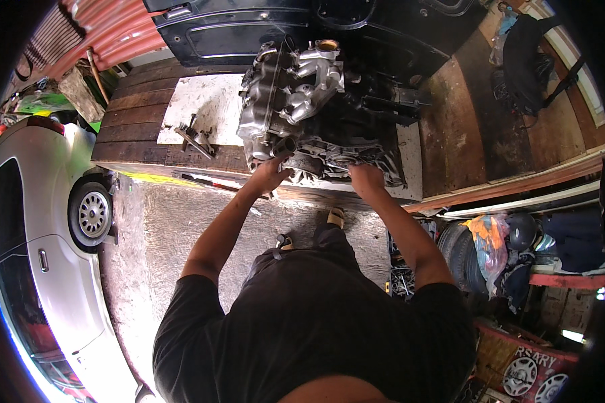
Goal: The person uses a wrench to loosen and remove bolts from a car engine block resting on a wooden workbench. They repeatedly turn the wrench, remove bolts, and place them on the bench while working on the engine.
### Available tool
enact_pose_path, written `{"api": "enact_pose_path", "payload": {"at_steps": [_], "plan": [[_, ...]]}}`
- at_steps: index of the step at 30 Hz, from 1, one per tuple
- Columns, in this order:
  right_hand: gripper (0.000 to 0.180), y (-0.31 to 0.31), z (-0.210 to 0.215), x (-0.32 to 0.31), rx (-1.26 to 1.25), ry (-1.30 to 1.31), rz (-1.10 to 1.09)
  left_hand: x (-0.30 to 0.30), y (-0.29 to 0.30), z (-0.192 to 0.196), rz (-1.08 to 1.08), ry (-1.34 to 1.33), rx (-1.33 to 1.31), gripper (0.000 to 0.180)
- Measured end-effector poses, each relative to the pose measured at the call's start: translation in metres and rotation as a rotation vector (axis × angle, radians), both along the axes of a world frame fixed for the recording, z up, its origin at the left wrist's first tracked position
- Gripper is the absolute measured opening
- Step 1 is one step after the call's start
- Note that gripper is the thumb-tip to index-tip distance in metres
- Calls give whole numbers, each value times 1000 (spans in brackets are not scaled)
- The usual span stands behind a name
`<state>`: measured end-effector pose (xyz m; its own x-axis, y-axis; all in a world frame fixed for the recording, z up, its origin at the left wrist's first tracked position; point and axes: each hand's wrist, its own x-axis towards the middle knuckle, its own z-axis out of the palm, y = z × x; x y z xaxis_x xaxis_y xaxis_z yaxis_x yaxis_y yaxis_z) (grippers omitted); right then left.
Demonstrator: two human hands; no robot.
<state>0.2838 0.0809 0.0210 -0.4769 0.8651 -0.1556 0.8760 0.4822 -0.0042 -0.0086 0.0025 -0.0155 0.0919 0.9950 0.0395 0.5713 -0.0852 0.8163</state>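
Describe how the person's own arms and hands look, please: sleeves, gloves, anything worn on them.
Both arms are bare from the short sleeves of a dark T-shirt down. The left hand and the right hand wear no gloves. No watch, ring or bracelet can be made out on either arm.

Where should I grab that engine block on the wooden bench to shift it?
Probably low on the near edge of the engine, from the person's side of the bench. The left hand and right hand already sit there, spread apart on the ribbed lower casing. The top carries curved pipes and fittings that look like poor grips, and the far side is crowded by dark panels.
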Motion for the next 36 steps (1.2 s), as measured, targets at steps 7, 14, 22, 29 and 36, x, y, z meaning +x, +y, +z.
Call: {"api": "enact_pose_path", "payload": {"at_steps": [7,14,22,29,36], "plan": [[21,-21,-18,20,-123,302,-186,1,-1,6,-8,-22,-38,51],[15,-17,-142,31,-611,1275,-283,-1,3,-1,-40,65,61,57],[31,-44,-156,-15,-1082,1533,-677,-5,1,-3,-47,75,73,58],[32,-50,-174,-38,-1190,1737,-642,1,-2,15,-35,3,-63,53],[35,-54,-173,-55,-1176,1700,-729,-2,-2,7,-22,51,16,53]]}}
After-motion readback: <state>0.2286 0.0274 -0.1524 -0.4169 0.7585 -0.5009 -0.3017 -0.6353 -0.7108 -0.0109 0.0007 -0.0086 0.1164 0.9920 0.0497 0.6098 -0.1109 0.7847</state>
